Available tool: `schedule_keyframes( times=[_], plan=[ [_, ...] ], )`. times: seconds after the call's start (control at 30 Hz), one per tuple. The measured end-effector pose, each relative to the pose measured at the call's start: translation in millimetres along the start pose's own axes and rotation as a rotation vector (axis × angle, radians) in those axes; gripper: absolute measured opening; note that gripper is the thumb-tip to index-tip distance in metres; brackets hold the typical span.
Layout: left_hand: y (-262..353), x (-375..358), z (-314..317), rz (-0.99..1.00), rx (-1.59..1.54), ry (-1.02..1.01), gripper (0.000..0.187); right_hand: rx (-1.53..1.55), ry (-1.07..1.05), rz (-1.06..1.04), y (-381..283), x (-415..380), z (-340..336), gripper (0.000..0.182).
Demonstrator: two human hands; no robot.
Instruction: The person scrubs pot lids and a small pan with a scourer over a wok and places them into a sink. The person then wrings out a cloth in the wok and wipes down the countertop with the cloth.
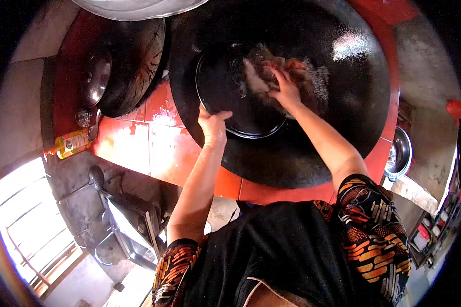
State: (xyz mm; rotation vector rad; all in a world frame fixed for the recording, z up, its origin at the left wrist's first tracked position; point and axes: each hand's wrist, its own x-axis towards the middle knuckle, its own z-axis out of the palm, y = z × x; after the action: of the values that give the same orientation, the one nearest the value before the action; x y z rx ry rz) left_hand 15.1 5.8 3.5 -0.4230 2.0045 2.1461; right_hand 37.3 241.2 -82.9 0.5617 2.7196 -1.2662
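Observation:
A black round pan [256,120] with a thin shiny rim lies tilted inside a very large dark wok [312,163]. My left hand [213,124] holds the pan's near-left rim, thumb over the edge and fingers mostly hidden underneath. Over the pan's right side, my right hand [286,93] reaches out with its fingers apart. Around those fingertips is a blurred patch, brownish and whitish; whether it is a cloth, a scrubber or stirred water cannot be made out.
The wok is set in a red tiled counter [164,146]. To the left are a second wok [133,77], a metal bowl [98,77] and a yellow bottle [71,143]. A pale metal rim [143,10] juts in at the top. A basin [399,153] stands at the right.

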Motion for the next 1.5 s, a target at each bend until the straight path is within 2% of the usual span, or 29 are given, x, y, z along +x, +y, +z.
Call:
schedule_keyframes(
  times=[0.03, 0.07, 0.13, 0.2, 0.27, 0.3, 0.33, 0.4, 0.5, 0.6, 0.7, 0.73, 0.8, 0.87, 0.93, 0.97, 1.0, 1.03, 1.07, 1.1, 1.13, 1.2, 1.27, 1.3, 1.33, 1.37, 1.4, 1.47, 1.5],
  plan=[
    [-0.7, -0.8, 3.9, -0.048, -0.099, 0.030, 0.066, -0.109, -0.035, -0.054, 45.0, 8.9, 24.1, 0.077],
    [0.3, 1.9, 3.3, -0.083, -0.097, 0.003, 0.064, -0.136, 0.043, 0.043, 41.0, 20.1, 29.1, 0.075],
    [1.1, 4.2, -0.8, -0.163, -0.087, -0.040, 0.061, -0.190, 0.184, 0.241, 11.9, 33.2, 54.3, 0.072],
    [3.1, 2.6, 1.1, -0.133, -0.095, -0.039, 0.053, -0.108, 0.185, 0.277, -34.4, 43.5, 48.9, 0.066],
    [-2.3, 7.5, -0.5, -0.136, 0.013, -0.024, 0.051, -0.227, 0.607, -0.025, -16.8, 84.2, 109.7, 0.063],
    [-4.0, 9.6, 0.1, -0.137, 0.004, -0.017, 0.049, 0.012, 0.564, -0.211, -24.0, 93.3, 116.8, 0.059],
    [-6.9, 12.1, 0.8, -0.150, 0.010, -0.014, 0.050, 0.132, 0.467, -0.156, -62.4, 78.1, 106.9, 0.057],
    [-13.2, 15.0, 1.2, -0.184, 0.029, -0.007, 0.050, 0.261, 0.374, -0.239, -96.6, 53.6, 110.1, 0.055],
    [-19.0, 14.5, 4.7, -0.071, -0.037, 0.046, 0.049, 0.395, 0.204, -0.313, -101.6, -8.9, 93.6, 0.060],
    [-12.3, 10.8, 8.3, -0.076, -0.148, -0.022, 0.045, 0.325, -0.077, -0.174, -70.2, -69.3, 59.1, 0.063],
    [-16.8, 13.3, 7.8, -0.079, -0.002, 0.066, 0.038, -0.008, -0.204, -0.429, -4.7, -78.9, 25.9, 0.065],
    [-14.4, 16.0, 6.7, -0.087, 0.031, 0.049, 0.037, -0.139, -0.215, -0.485, 11.2, -66.8, 10.2, 0.066],
    [8.1, 30.5, 1.4, -0.236, 0.038, -0.009, 0.036, -0.412, -0.214, -0.368, 43.1, -25.2, -15.8, 0.063],
    [33.8, 34.6, 10.7, -0.169, 0.189, -0.065, 0.041, -0.574, -0.206, -0.245, 56.4, -2.6, -28.2, 0.058],
    [42.6, 50.8, 11.9, 0.065, -0.046, -0.012, 0.053, -0.593, 0.159, -0.087, 74.1, 15.9, 5.1, 0.047],
    [36.6, 49.9, 9.6, 0.039, -0.133, 0.053, 0.054, -0.595, 0.348, -0.014, 71.2, 27.4, 21.3, 0.042],
    [31.7, 32.2, 15.5, 0.000, -0.051, 0.134, 0.055, -0.306, -0.088, 0.328, 18.0, 23.3, 1.3, 0.030],
    [11.4, 15.8, 17.9, -0.084, -0.064, 0.091, 0.058, -0.339, 0.330, 0.124, 10.9, 11.9, 33.6, 0.026],
    [-12.9, -0.3, 27.3, -0.197, -0.058, 0.170, 0.059, -0.270, 0.241, 0.176, -10.1, -0.1, 43.9, 0.030],
    [-38.2, -15.8, 35.3, -0.186, -0.086, 0.175, 0.056, -0.218, 0.211, 0.087, -40.7, -20.3, 41.3, 0.030],
    [-51.0, -25.7, 43.2, -0.197, -0.086, 0.222, 0.037, -0.053, 0.133, -0.069, -43.5, -33.5, 47.7, 0.040],
    [-57.7, -23.1, 37.5, -0.428, -0.098, 0.223, 0.028, -0.143, 0.088, -0.338, -32.5, -46.7, 46.9, 0.051],
    [-49.5, -21.0, 27.7, -0.477, 0.008, 0.152, 0.021, -0.316, -0.027, -0.415, 4.5, -22.2, 33.9, 0.065],
    [-44.8, -19.9, 19.0, -0.503, 0.066, 0.122, 0.019, -0.295, -0.059, -0.358, 10.8, -14.8, 21.4, 0.070],
    [-38.1, -15.4, 7.0, -0.522, 0.044, 0.043, 0.019, -0.456, -0.193, -0.281, 22.2, 0.0, 12.5, 0.072],
    [-6.7, -11.6, 1.2, -0.541, 0.132, -0.026, 0.019, -0.338, -0.260, -0.190, 34.6, 7.8, 3.4, 0.072],
    [31.8, -7.8, -3.4, -0.558, 0.219, -0.095, 0.020, -0.126, -0.248, -0.202, 88.5, 30.8, 24.3, 0.073],
    [63.6, 19.2, -16.3, -0.297, 0.070, 0.046, 0.036, -0.026, -0.075, 0.053, 75.7, 24.0, 8.7, 0.071],
    [57.7, 17.9, -22.4, -0.207, 0.032, 0.076, 0.035, -0.041, -0.007, 0.161, 67.5, 17.7, 4.7, 0.069]
  ],
)
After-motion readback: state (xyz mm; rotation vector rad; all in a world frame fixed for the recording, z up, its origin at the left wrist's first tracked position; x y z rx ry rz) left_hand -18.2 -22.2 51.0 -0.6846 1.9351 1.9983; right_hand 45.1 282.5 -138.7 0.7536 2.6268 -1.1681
